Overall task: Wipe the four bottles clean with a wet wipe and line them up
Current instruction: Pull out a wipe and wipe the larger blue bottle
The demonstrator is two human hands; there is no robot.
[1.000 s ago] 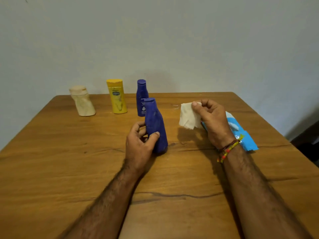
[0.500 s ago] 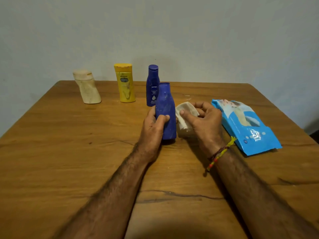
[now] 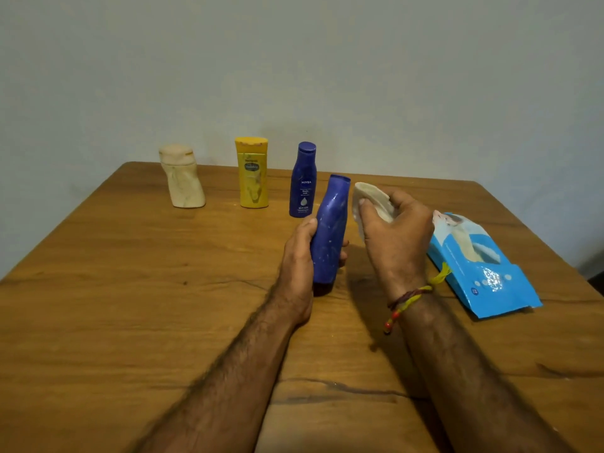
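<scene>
Since a second ago the right hand (image 3: 397,230) has carried the wet wipe (image 3: 372,201) in from 2 o'clock to just beside the bottle's neck, and the unlabelled blue bottle (image 3: 328,233) now tilts right. On the table (image 3: 130,289), beige bottle (image 3: 183,178), yellow bottle (image 3: 251,173) and labelled blue bottle (image 3: 303,181) stand in a row at 11–12 o'clock, wipe pack (image 3: 480,266) at 3. Left hand (image 3: 299,266) grips the tilted bottle's lower body, probably to steady it for wiping; right fingers pinch the bunched wipe.

Left of the frame's centre, the upright dark blue bottle (image 3: 303,181) reads "NIVEA" in white, with "Body Milk" under it; the smaller print lower down is too fine to read. The yellow bottle (image 3: 252,173) to its left carries a blue oval "Vaseline" badge. The blue wipes pack (image 3: 480,269) at right shows a small round mark, unreadable.
</scene>
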